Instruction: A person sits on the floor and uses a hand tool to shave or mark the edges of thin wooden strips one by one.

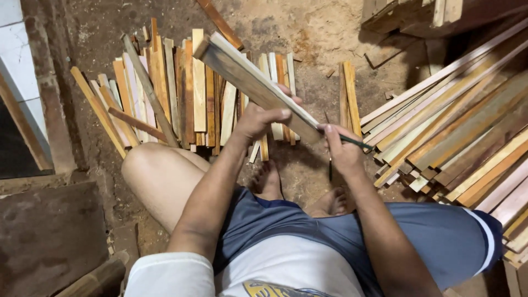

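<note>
Left hand: the left hand (258, 120) is closed around a flat wooden slat (254, 83), thumb on top and fingers curled under it, roughly at the slat's middle.
Wooden slat: held in the air above the person's bare feet (300, 192); tilted, its far end raised toward the upper left over the short-stick pile, its near end down by the right hand.
Right hand: the right hand (344, 149) is closed on a thin dark green pencil-like tool (355, 143), pinched between its fingers; the fingertips touch the slat's lower end.
Tool: sticks out to the right of the slat's lower end; its tip cannot be made out.
Short-stick pile: a heap of short wooden strips (181, 99) lies on the dirt floor (308, 33) behind the slat.
Long-strip stack: long wooden strips (456, 126) lie stacked to the right of the slat, near the right hand.
Person: seated, in blue shorts (429, 231), knees spread below the slat.
</note>
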